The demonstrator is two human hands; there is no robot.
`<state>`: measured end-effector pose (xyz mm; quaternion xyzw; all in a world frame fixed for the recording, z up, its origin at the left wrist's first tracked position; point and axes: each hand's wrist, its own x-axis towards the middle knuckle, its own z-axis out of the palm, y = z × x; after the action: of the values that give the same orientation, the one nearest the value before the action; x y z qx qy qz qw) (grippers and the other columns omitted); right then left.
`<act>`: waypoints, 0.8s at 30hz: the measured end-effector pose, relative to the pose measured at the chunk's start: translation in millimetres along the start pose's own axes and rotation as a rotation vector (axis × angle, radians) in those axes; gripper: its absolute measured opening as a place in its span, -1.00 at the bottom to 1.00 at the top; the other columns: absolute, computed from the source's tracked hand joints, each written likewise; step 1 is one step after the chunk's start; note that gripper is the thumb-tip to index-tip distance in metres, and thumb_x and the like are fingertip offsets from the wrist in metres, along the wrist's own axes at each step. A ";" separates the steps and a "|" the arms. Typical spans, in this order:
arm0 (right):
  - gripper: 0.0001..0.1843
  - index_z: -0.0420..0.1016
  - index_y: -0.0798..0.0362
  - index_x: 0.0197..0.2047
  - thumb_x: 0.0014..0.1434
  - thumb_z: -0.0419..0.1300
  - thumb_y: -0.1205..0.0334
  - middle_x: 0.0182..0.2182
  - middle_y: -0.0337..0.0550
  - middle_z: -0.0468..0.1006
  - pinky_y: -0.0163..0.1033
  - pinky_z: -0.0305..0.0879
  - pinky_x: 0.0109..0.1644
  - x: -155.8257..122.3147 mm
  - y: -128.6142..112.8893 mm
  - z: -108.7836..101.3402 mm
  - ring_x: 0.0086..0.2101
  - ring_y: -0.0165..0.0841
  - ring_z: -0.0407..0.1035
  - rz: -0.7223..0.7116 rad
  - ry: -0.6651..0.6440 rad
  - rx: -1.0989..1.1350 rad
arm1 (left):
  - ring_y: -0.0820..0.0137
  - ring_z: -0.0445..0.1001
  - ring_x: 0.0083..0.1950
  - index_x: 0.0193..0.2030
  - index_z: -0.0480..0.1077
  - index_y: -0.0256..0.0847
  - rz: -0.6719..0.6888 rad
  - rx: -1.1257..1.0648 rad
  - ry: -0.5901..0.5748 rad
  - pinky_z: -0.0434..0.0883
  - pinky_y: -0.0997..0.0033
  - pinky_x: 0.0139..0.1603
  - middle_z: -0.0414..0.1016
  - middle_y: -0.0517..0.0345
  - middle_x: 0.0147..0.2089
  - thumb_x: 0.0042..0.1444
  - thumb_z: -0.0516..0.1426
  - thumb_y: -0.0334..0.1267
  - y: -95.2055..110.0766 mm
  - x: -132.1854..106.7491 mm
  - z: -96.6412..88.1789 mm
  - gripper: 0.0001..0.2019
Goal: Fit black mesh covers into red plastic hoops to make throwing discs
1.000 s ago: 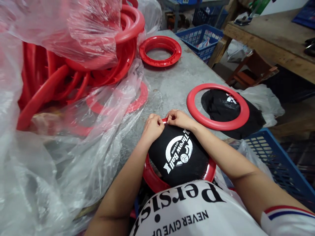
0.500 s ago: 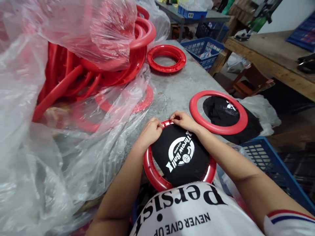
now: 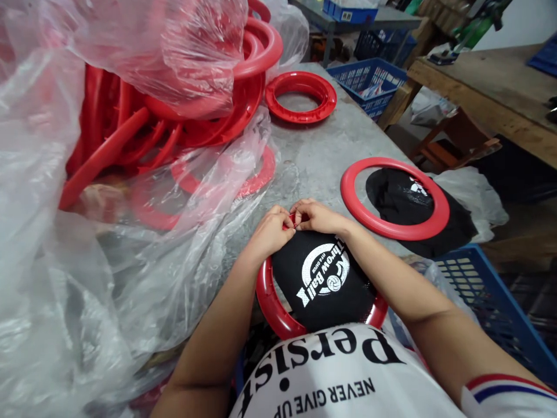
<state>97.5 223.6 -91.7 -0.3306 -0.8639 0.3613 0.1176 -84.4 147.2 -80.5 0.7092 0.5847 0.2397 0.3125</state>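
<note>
A red plastic ring (image 3: 276,310) lies at the table edge against my shirt, with a black fabric disc (image 3: 285,270) printed "Throw Ball" across it. At the ring's far side, my left hand (image 3: 273,231) is closed in a pinch on the fabric's edge. Close beside it, my right hand (image 3: 317,216) also pinches at that edge, its fingertips nearly meeting the left ones. Just what lies between the fingertips is partly hidden. To the right, a lighter red ring (image 3: 353,200) rests on another black fabric disc (image 3: 456,223).
Red rings (image 3: 104,151) pile up on the left under clear plastic sheeting (image 3: 56,278). A glossy red ring (image 3: 300,116) lies farther back on the grey table (image 3: 313,162). Blue crates stand below the right edge (image 3: 500,302) and behind (image 3: 369,75). A wooden bench (image 3: 487,87) stands right.
My right hand has moved left along the ring's far side, closing the gap to my left hand. The fabric's edge there is now covered by my fingers. The view has shifted slightly.
</note>
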 end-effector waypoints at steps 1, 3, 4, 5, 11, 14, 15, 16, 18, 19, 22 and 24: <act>-0.94 0.54 0.06 -0.40 0.05 0.35 0.35 -0.09 -0.11 0.58 -0.09 0.20 0.21 -0.5 3.4 1.7 -0.02 -0.24 0.41 -0.005 0.011 0.049 | 0.25 0.50 0.02 -0.41 0.47 -0.19 0.000 -0.009 -0.002 0.44 0.19 0.16 0.45 0.05 -0.03 0.02 0.20 -0.38 -0.8 0.4 0.1 -0.96; -0.95 0.55 0.07 -0.41 0.06 0.34 0.35 -0.09 -0.12 0.60 -0.09 0.19 0.21 -1.6 8.7 3.5 -0.03 -0.26 0.42 -0.010 0.027 0.130 | 0.26 0.50 0.01 -0.45 0.44 -0.19 -0.001 -0.020 0.001 0.44 0.20 0.14 0.45 0.06 -0.05 0.02 0.19 -0.39 -2.1 1.2 0.6 -0.93; -0.95 0.56 0.07 -0.42 0.06 0.34 0.34 -0.11 -0.12 0.60 -0.09 0.19 0.22 -2.1 10.4 3.8 -0.04 -0.26 0.42 -0.010 0.036 0.156 | 0.27 0.49 0.01 -0.46 0.44 -0.19 -0.001 -0.024 0.002 0.44 0.21 0.13 0.45 0.06 -0.05 0.02 0.18 -0.39 -2.4 1.4 0.9 -0.92; -0.95 0.56 0.07 -0.42 0.06 0.34 0.33 -0.13 -0.12 0.61 -0.09 0.19 0.22 -2.4 11.6 3.9 -0.04 -0.26 0.42 -0.010 0.045 0.174 | 0.28 0.49 0.00 -0.46 0.43 -0.19 -0.003 -0.027 0.005 0.44 0.22 0.12 0.45 0.07 -0.06 0.03 0.18 -0.39 -2.5 1.5 1.2 -0.92; -0.96 0.57 0.08 -0.41 0.07 0.31 0.33 -0.13 -0.11 0.60 -0.14 0.27 0.14 -1.9 13.6 5.0 -0.11 -0.30 0.44 -0.017 0.062 0.228 | 0.31 0.50 -0.02 -0.48 0.42 -0.18 -0.028 -0.071 0.045 0.43 0.25 0.12 0.47 0.10 -0.09 0.02 0.13 -0.42 -1.4 1.4 2.3 -0.89; -0.94 0.57 0.08 -0.42 0.07 0.29 0.36 -0.16 -0.13 0.61 -0.17 0.29 0.11 -1.9 12.4 5.4 -0.14 -0.32 0.45 -0.005 0.070 0.239 | 0.31 0.50 -0.02 -0.48 0.39 -0.18 -0.055 -0.089 0.071 0.42 0.25 0.12 0.48 0.09 -0.09 0.04 0.13 -0.43 -0.8 2.0 3.5 -0.88; -0.94 0.56 0.07 -0.43 0.07 0.28 0.37 -0.17 -0.14 0.61 -0.18 0.29 0.11 -2.0 11.8 5.4 -0.14 -0.33 0.45 0.001 0.073 0.240 | 0.31 0.50 -0.03 -0.48 0.38 -0.18 -0.062 -0.094 0.080 0.41 0.26 0.12 0.48 0.09 -0.09 0.05 0.13 -0.43 -0.6 2.3 4.0 -0.87; -0.93 0.55 0.07 -0.44 0.07 0.28 0.38 -0.18 -0.16 0.61 -0.19 0.29 0.11 -2.1 11.0 5.3 -0.15 -0.33 0.44 0.008 0.077 0.241 | 0.32 0.50 -0.03 -0.48 0.38 -0.18 -0.067 -0.097 0.086 0.41 0.26 0.12 0.48 0.10 -0.09 0.05 0.13 -0.43 -0.3 2.6 4.4 -0.87; -0.91 0.54 0.07 -0.45 0.07 0.28 0.39 -0.20 -0.18 0.62 -0.21 0.30 0.10 -2.6 9.6 5.3 -0.15 -0.35 0.44 0.022 0.089 0.242 | 0.32 0.49 -0.04 -0.49 0.37 -0.18 -0.075 -0.098 0.096 0.41 0.27 0.11 0.49 0.10 -0.10 0.06 0.12 -0.44 0.2 2.9 5.1 -0.86; -0.91 0.54 0.07 -0.45 0.07 0.28 0.39 -0.20 -0.17 0.61 -0.21 0.30 0.10 -2.8 9.0 5.3 -0.15 -0.35 0.44 0.029 0.095 0.244 | 0.32 0.49 -0.04 -0.49 0.36 -0.18 -0.078 -0.096 0.098 0.41 0.27 0.10 0.49 0.10 -0.11 0.06 0.12 -0.44 0.5 2.9 5.2 -0.85; -0.91 0.54 0.08 -0.45 0.08 0.27 0.40 -0.19 -0.15 0.61 -0.21 0.31 0.08 -3.2 8.1 5.7 -0.15 -0.35 0.44 0.045 0.104 0.248 | 0.32 0.48 -0.06 -0.48 0.34 -0.18 -0.079 -0.081 0.100 0.40 0.28 0.06 0.49 0.10 -0.12 0.08 0.11 -0.44 1.1 2.7 5.1 -0.85; -0.91 0.54 0.09 -0.45 0.07 0.27 0.40 -0.19 -0.14 0.60 -0.20 0.30 0.08 -3.2 8.2 6.2 -0.16 -0.34 0.44 0.050 0.105 0.246 | 0.32 0.48 -0.07 -0.48 0.33 -0.18 -0.077 -0.070 0.098 0.39 0.28 0.04 0.48 0.10 -0.13 0.08 0.10 -0.45 1.0 2.4 5.0 -0.85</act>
<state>101.1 222.4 -101.7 -0.3537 -0.7973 0.4494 0.1931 -79.7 148.7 -83.3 0.6622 0.6173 0.2823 0.3173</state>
